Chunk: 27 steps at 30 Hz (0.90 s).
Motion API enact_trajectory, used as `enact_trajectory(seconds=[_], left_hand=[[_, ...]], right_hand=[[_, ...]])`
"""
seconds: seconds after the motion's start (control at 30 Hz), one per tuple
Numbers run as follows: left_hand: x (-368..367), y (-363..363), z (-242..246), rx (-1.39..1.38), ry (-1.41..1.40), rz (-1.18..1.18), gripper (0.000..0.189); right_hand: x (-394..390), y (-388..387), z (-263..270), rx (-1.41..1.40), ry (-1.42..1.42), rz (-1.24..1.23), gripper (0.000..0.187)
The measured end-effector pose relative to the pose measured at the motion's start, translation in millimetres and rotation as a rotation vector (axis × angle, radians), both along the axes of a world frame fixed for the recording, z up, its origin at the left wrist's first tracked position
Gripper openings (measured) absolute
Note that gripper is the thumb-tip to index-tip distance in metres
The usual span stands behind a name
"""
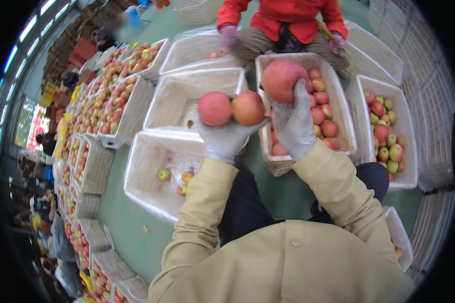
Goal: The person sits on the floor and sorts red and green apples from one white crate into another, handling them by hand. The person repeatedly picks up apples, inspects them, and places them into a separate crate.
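Observation:
My left hand (227, 138), in a pale grey glove, holds two apples side by side: a pinkish-red apple (214, 108) and a more orange-red apple (248, 108). My right hand (296, 117), gloved alike and smudged, grips a large red apple (284, 80) over the near part of a white crate (344, 110) of red apples. Below and left of my left hand stands a plastic-lined white crate (148, 197) with a few small apples. Another lined crate (155, 102) lies beyond it, with a small dark bit on its floor.
Facing me sits a person in a red jacket (288, 19) wearing purplish gloves. At right are a crate of green-red apples (413, 151) and stacked crates (428, 91). Many filled crates (131, 113) line the left side. A small leaf lies on the green floor (125, 223).

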<state>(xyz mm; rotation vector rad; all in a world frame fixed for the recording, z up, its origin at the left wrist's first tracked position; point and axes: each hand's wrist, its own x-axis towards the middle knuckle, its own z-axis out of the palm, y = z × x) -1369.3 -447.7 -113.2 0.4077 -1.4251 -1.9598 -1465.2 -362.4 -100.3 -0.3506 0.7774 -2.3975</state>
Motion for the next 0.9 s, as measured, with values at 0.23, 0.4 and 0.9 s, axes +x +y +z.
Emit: enact_trajectory(seconds=[0.23, 0.4, 0.9], left_hand=[[139, -117, -75, 0.217, 0.028, 0.280, 0.078], [240, -140, -227, 0.845, 0.080, 0.344, 0.070], [230, -157, -329, 0.308, -1.068, 0.366, 0.052]], right_hand=[[33, -7, -14, 0.036, -0.040, 0.269, 0.068], [35, 5, -53, 0.282, -0.110, 0.250, 0.073], [64, 3, -70, 0.489, 0.167, 0.307, 0.042]])
